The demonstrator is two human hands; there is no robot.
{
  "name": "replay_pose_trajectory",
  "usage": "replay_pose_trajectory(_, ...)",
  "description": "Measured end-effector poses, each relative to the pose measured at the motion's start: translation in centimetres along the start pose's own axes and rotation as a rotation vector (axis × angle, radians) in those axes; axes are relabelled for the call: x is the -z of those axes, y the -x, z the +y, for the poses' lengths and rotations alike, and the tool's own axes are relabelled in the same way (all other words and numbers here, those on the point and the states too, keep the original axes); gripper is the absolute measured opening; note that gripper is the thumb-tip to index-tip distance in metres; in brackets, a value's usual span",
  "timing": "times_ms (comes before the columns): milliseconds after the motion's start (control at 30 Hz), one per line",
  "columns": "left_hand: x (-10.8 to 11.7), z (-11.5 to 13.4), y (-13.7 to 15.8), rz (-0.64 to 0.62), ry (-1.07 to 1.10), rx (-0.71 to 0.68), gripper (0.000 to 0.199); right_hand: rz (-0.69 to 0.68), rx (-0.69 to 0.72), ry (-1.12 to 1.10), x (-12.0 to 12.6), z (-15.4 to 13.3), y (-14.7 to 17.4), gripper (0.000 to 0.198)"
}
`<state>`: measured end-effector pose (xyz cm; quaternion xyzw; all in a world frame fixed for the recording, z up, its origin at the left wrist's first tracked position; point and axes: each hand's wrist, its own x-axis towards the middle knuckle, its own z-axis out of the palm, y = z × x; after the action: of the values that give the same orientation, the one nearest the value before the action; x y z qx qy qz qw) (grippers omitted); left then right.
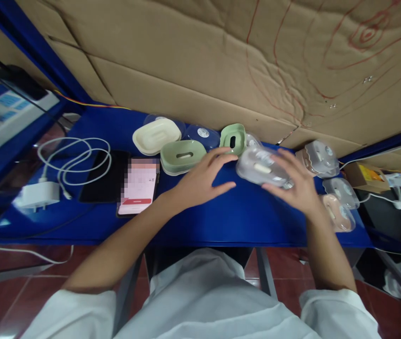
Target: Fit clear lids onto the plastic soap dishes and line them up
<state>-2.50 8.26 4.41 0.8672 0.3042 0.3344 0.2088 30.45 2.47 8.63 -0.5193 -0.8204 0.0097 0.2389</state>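
Holding a clear plastic case [254,163], the right grip [297,184] faces the left grip [201,181], spread wide near a green dish [182,156].

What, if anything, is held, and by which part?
The right hand holds the clear-covered box by its right end; the left hand holds nothing.

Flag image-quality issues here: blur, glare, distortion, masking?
Head view: right hand and the translucent case in its grip look soft, perhaps motion blur; head view: pale sheen on the blue tabletop, brighter at its left end; head view: phone screen partly pixelated; head view: borders look stretched, suggesting a wide lens.
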Motion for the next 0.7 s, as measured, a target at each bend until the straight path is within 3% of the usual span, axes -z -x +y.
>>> replay_pose_trajectory(67,1.1,-0.6,-0.2,0.024,-0.275,0.115,0.035,0.051,-0.116,0.112,1.8,3.3,-1.2,0.075)
replay_pose_trajectory(167,2.1,-1.7,-0.1,-0.09,-0.598,0.28,0.028,0.047,-0.264,0.251,3.1,8.1,-2.9,0.07)
replay_pose_trajectory(267,2.1,-2.1,0.0,-0.209,-0.667,0.329,0.025,-0.032,-0.389,0.279,1.8,11.1,-3.7,0.069)
replay_pose_trajectory(367,1.8,-1.8,0.0,-0.198,-0.623,0.317,0.024,-0.105,-0.489,0.255,-0.5,12.7,-3.7,0.076)
replay_pose_trajectory(533,1.0,-1.2,-0.2,-0.053,-0.555,0.158,0.026,-0.198,-0.58,0.263,-1.8,13.8,-3.9,0.092)
replay_pose_trajectory(633,-0.4,-0.2,0.1,-0.018,-0.578,-0.053,0.028,-0.14,-0.54,0.277,-1.5,11.2,-4.1,0.069)
replay_pose_trajectory(700,-1.8,0.8,0.6,-0.059,-0.573,-0.213,0.03,0.025,-0.363,0.211,-1.8,7.7,-3.5,0.045)
